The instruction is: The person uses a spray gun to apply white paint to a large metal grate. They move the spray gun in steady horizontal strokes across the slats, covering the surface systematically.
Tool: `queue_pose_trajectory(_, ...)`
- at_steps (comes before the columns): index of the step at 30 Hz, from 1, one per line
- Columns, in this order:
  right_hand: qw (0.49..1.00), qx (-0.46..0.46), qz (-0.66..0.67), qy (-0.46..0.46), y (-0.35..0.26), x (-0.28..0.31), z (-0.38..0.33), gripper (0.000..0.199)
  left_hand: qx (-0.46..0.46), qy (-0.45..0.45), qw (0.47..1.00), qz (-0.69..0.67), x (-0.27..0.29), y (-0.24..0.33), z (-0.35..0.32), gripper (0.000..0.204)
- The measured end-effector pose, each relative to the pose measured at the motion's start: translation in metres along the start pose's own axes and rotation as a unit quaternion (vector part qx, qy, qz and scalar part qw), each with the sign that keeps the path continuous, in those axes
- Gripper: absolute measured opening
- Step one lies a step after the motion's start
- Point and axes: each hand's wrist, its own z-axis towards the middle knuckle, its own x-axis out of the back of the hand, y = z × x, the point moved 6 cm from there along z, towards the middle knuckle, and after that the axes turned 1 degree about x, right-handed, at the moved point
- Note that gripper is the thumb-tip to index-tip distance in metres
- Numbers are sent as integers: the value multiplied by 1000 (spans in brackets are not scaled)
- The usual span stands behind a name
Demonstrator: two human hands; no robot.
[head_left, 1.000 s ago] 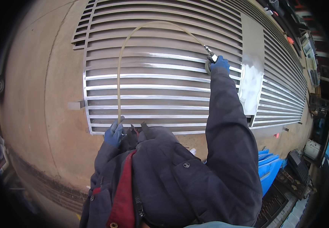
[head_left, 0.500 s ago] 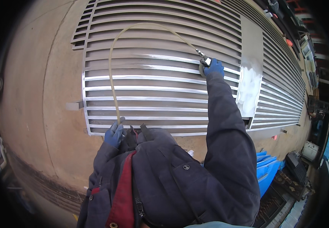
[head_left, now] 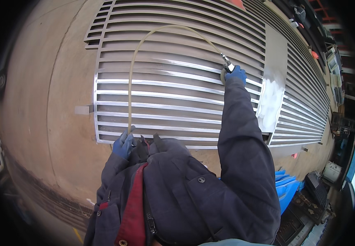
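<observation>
A large slatted metal panel lies flat before me. Its nearer slats are bright bare metal, while the farther ones are dull grey-brown. My right hand, in a blue glove at the end of an outstretched arm, is closed around an air sander. The sander's round disc is at the slats, partly hidden by the tool; contact cannot be made out. From its metal coupling a yellowish air hose arches across the panel to my gloved left hand. That hand grips the hose near my waist, beside the panel's near edge.
A wide flat plate, partly shiny, joins the panel's two slatted sections. A short tab juts from its left edge over the concrete floor. Blue sheets and dark ornate metal pieces lie to my right.
The view has shifted slightly, with the panel, sander and hose loop now a little farther right in it. My right hand keeps hold of the sander and my left hand the hose.
</observation>
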Motion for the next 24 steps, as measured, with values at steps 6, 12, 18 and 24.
queue_pose_trajectory(6,997,75,-3,-28,-28,-15,-25,54,8,-11,1000,-9,-1,-1,5,43)
queue_pose_trajectory(12,991,119,1,-53,-74,-17,-56,51,-2,-5,999,-38,1,-1,5,42)
queue_pose_trajectory(18,982,182,9,-46,-129,-26,-81,48,-11,23,998,-62,11,-2,-3,41)
queue_pose_trajectory(24,969,237,29,-56,-159,-33,-86,54,-30,30,996,-82,19,-3,-10,40)
